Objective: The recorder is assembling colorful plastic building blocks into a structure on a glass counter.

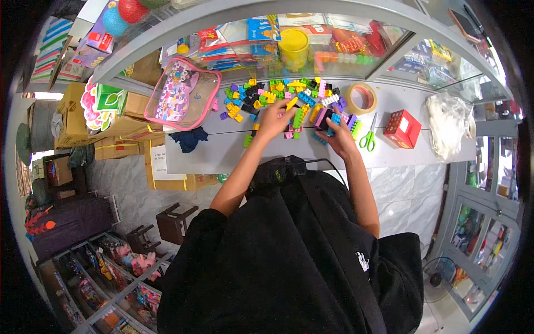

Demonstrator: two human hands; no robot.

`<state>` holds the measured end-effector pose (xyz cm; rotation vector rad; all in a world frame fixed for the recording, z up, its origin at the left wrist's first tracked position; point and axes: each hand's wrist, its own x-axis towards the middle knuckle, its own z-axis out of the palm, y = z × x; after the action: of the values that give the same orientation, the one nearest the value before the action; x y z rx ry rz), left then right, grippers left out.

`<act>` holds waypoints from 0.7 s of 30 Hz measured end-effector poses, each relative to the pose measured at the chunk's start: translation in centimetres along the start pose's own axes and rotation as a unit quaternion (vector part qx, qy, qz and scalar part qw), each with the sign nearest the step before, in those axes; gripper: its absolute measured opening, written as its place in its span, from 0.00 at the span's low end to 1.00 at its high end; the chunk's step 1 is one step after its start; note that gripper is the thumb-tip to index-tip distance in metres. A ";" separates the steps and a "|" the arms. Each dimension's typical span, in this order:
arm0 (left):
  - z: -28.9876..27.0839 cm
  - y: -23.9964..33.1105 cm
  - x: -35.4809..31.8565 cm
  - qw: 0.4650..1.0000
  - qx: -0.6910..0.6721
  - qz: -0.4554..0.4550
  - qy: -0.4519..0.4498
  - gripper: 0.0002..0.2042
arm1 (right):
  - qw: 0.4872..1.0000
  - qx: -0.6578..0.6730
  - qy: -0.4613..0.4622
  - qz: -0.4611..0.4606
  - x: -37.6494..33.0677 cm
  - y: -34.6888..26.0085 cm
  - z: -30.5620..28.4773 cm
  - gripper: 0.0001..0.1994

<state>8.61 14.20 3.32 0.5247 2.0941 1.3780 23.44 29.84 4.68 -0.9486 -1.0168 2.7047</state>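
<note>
In the lower half of the frame the person's dark-clothed torso fills the view, and both forearms rise from it toward the grey counter [211,150] at centre. The left hand [273,119] is closed on a yellow brick [291,103], pinched between fingertips and thumb just above centre. The right hand [339,133] is closed around a partly built block of black, blue and pink bricks [328,118], held just right of centre, touching the counter or just above it; which cannot be told. For a clean join, the block should be held steady with the studs facing up, the yellow brick aligned square over them, and pressure applied straight down, since a tilted press probably leaves one side unseated. Beyond the hands, the loose heap of coloured bricks [267,94] spreads across the upper centre; keeping it clear of the wrists should prevent scattering. Green-handled scissors [367,138], a tape roll [362,98] and a red box [403,128] lie right of centre, well apart from the work.
</note>
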 end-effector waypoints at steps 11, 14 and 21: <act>-9.6 -6.4 1.5 0.872 0.459 0.135 0.105 0.15 | 0.988 -0.122 0.071 -0.071 1.0 0.0 -2.3 0.18; -9.8 -5.7 1.0 0.857 0.481 0.147 0.107 0.14 | 0.991 -0.072 0.094 -0.063 0.4 -0.2 -2.6 0.15; -6.1 -2.1 -2.2 0.947 0.251 0.077 0.187 0.11 | 0.992 0.008 0.084 -0.094 0.2 0.8 -4.4 0.10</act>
<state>6.33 7.79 3.78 0.6801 2.7952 1.0751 25.98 31.77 1.57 -1.0037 -0.9967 2.4320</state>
